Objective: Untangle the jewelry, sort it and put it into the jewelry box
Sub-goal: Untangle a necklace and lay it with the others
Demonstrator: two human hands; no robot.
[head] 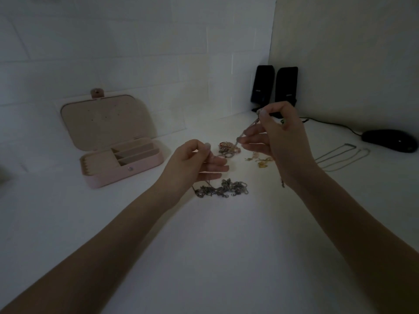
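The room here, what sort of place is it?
Probably a home desk in a room corner. Two black computer speakers stand against the white wall, a black mouse lies on its cable, and an open pink jewelry box sits on the white tabletop.

matt pink jewelry box (127, 175), metal chains (221, 189), glossy blk mouse (390, 140)
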